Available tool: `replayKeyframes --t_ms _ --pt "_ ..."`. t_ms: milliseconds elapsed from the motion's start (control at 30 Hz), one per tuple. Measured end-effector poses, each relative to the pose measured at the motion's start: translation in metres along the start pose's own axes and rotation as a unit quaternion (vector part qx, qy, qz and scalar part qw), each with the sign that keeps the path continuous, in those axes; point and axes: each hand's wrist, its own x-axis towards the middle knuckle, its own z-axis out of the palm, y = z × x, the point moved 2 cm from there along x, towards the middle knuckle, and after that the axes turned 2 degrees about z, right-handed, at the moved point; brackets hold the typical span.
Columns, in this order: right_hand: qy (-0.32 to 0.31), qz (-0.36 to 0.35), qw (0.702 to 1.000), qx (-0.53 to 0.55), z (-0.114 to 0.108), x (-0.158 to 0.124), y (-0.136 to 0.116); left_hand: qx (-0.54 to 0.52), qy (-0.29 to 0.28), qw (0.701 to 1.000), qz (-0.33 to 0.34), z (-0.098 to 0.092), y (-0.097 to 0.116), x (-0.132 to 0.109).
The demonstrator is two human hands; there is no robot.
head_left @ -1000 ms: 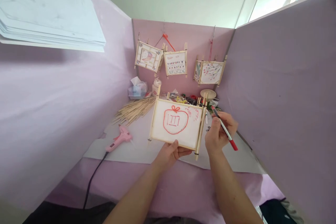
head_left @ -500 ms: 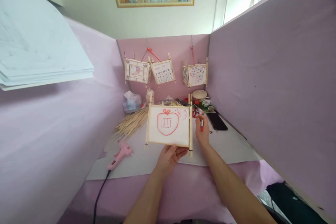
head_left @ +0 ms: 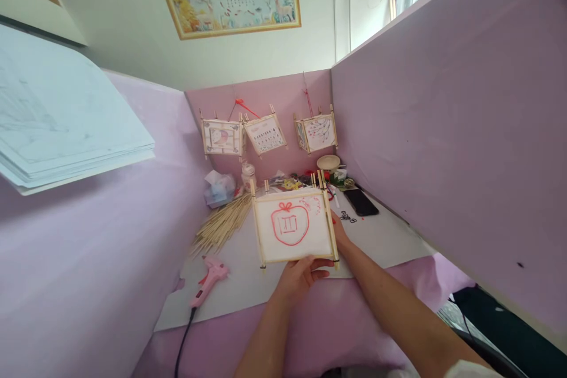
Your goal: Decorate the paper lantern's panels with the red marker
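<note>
A lantern-like box of bamboo sticks and white paper is held up over the table, tilted slightly. Its front panel carries a red outline drawing with a bow on top and a boxed character inside, plus small red marks at the upper right. My left hand grips its bottom edge from below, with the fingers toward the right corner. Behind the right post is my right hand, its fingers mostly covered by the lantern. A bit of red shows beside it, matching the red marker seen in that hand earlier.
A pink glue gun with a black cord lies left, near bamboo sticks and a tissue pack. Right are a black phone and small black rings. Similar lanterns hang at the back. A paper stack juts in upper left.
My right hand has moved in behind the lantern's right side, hiding its fingers and most of the marker. The lantern is turned slightly, with its top sticks now more visible. The view has tilted upward.
</note>
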Motion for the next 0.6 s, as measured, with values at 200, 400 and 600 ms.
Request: replayKeyframes --t_ms 200,400,600 --pt "-0.003 0.036 0.999 0.034 0.0 -0.007 -0.009 0.0 -0.013 1.0 0.002 0.0 -0.003 0.001" --pt "-0.033 0.047 0.997 0.055 0.001 -0.011 -0.013 0.0 -0.021 1.0 -0.013 -0.004 -0.003 0.0" --pt "-0.036 0.05 0.995 0.075 -0.001 -0.013 -0.017 0.014 -0.037 0.999 -0.03 0.0 -0.004 -0.001"
